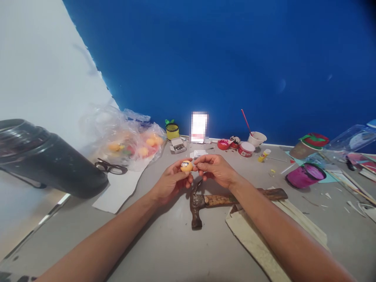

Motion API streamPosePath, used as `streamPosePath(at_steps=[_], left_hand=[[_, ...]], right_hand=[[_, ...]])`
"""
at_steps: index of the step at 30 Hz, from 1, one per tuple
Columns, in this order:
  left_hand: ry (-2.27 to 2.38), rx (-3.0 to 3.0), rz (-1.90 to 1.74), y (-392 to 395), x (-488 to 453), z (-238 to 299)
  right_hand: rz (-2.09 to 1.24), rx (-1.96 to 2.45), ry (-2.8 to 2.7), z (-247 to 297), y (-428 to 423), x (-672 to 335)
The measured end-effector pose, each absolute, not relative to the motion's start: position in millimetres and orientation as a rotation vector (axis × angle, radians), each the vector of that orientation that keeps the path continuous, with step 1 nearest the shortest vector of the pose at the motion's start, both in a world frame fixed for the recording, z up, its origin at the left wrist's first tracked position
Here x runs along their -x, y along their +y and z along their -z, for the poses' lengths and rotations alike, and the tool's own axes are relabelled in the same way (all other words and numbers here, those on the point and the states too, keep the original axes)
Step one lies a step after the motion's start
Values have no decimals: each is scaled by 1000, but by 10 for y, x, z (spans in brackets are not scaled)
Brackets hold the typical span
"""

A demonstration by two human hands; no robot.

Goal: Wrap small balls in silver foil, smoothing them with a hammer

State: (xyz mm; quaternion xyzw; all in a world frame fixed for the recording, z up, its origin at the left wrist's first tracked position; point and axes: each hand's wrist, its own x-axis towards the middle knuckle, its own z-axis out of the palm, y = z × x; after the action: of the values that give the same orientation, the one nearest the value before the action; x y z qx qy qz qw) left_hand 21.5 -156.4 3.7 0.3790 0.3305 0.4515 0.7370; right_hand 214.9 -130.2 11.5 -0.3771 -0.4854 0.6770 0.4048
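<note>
My left hand (173,180) is closed around a small yellow-orange ball (187,166) with a shiny silver patch on its top, held up over the table. My right hand (216,170) is in a pinch right beside the ball's right side. What its fingertips hold, if anything, is too small to make out. Below both hands lies a claw hammer (197,203), its rusty head toward the middle and its worn wooden handle (220,200) running right, partly behind my right forearm.
A large dark bottle (55,156) leans at left, near folded glasses (113,167) and a plastic bag (132,145) of coloured balls. Behind stand a small box of metal bits (178,145), a lit screen (199,127), paint pots (246,149) and a glue stick (264,155). A purple cup (307,175) lies right.
</note>
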Motion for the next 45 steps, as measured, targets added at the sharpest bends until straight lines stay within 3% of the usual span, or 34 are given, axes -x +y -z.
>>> streamPosePath(at_steps=[22,45], left_hand=[[1019,-1215,-1106,-1603,-234,101],[1029,-1198,-1105,-1597,-238,126]], right_hand=[[-1762,951,-1225,-35,-1294,-2085],[-1736,1068,-1273,-11,-1281,-2116]])
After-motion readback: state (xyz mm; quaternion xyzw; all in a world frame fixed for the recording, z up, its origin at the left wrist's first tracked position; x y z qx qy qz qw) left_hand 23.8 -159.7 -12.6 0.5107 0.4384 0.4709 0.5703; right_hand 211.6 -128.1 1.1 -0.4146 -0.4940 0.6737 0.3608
